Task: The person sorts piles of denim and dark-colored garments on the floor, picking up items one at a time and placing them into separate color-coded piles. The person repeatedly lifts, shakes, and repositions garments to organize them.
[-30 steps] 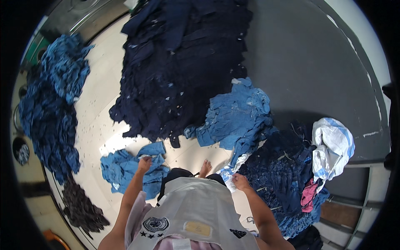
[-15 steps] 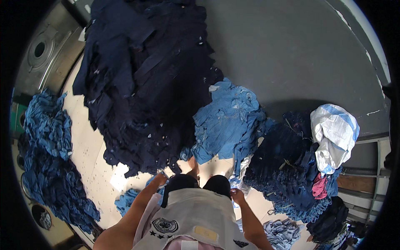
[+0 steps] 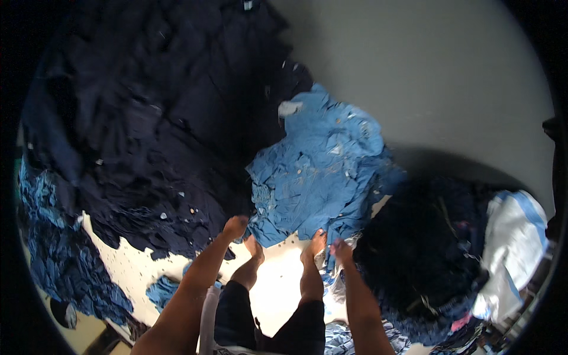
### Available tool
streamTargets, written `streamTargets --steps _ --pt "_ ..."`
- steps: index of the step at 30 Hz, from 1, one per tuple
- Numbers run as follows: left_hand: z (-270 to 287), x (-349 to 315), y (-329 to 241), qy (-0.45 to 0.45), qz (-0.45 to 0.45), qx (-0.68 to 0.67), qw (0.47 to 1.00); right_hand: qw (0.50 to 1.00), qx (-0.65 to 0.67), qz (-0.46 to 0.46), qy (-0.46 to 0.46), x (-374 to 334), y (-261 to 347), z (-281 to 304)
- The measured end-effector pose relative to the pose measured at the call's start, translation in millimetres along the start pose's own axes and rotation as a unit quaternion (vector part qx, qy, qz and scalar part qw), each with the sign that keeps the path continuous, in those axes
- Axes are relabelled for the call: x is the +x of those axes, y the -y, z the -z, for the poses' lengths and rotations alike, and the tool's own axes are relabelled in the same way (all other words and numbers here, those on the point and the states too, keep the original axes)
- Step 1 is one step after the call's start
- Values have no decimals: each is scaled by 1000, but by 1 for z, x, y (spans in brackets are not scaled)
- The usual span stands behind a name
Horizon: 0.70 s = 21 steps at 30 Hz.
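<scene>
A pile of blue cloth [image 3: 322,177] lies in front of my bare feet. My left hand [image 3: 236,227] is at its near left corner, beside the big dark navy cloth heap [image 3: 177,148]. The fingers there look curled; whatever they might hold is hidden. On the near right side of the blue pile is my right hand [image 3: 341,251], close to a strip of blue cloth hanging down. Motion smears its fingers, so its grip is unclear.
A dark ragged heap [image 3: 423,248] stands to the right, with a white and blue sack [image 3: 513,251] beside it. More blue cloth [image 3: 77,254] lies at the left. A smaller blue scrap [image 3: 163,291] rests on the pale floor. The grey surface [image 3: 426,77] spans the far right.
My view has tilted and come nearer the piles, showing my legs and feet. Both hands have moved forward, to the near edge of the blue pile.
</scene>
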<state>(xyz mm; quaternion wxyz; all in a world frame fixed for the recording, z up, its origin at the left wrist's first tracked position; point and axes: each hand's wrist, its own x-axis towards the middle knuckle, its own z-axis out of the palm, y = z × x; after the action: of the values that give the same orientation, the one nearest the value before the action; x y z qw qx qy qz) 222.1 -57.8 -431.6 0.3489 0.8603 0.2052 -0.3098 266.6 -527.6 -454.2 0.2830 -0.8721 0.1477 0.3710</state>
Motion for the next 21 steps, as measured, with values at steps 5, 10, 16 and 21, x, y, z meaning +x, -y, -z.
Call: streamTargets --steps 5,10,16,21 --pt "-72 138 2 -23 74 56 995 961 -144 129 -197 228 55 43" --pt "-106 186 -4 -99 176 154 967 979 -12 47 -200 321 119 66" --pt "-102 194 -1 -171 192 26 966 971 -30 84 -224 315 136 58" --pt "-105 188 -5 -85 221 -14 971 956 181 196 -119 241 136 61"
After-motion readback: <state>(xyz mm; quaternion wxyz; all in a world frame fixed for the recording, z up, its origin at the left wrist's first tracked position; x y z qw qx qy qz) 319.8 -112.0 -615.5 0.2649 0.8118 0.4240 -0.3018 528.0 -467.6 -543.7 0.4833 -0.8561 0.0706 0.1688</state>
